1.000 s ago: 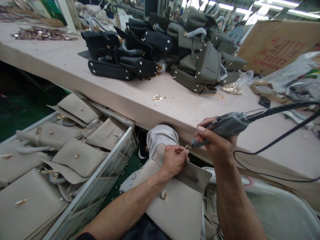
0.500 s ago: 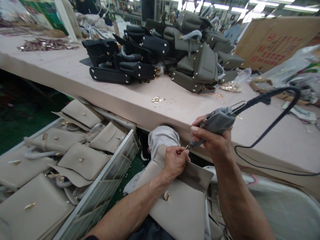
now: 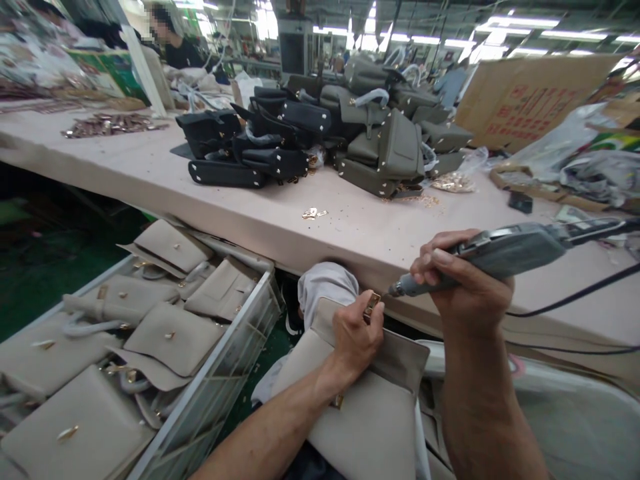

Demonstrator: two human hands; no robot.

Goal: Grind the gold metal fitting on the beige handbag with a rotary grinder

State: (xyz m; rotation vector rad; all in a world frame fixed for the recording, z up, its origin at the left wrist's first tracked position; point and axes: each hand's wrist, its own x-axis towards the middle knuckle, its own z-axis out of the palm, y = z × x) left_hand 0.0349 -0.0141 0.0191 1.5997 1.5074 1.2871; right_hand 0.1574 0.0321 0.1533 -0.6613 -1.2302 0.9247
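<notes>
The left hand [image 3: 357,333] pinches a small gold clasp [image 3: 371,304] at the top edge of a beige bag [image 3: 370,407] that lies in the person's lap, just below the worktop [image 3: 350,227] edge. The right hand [image 3: 463,290] is wrapped tight around a grey power tool [image 3: 500,257], held nearly level, its tip touching or almost touching the clasp. A black cable [image 3: 575,293] runs off from the tool's back end to the right.

To the left, a wire-sided bin [image 3: 215,393] holds a heap of matching beige bags [image 3: 170,337]. On the worktop stand a pile of black bags [image 3: 250,143] and, beside it, a pile of olive bags [image 3: 390,143], with gold fittings [image 3: 313,214] scattered in front. A cardboard box [image 3: 530,100] leans at the far right, near some plastic wrap [image 3: 595,167]. Another person [image 3: 173,40] is at the far end of the room.
</notes>
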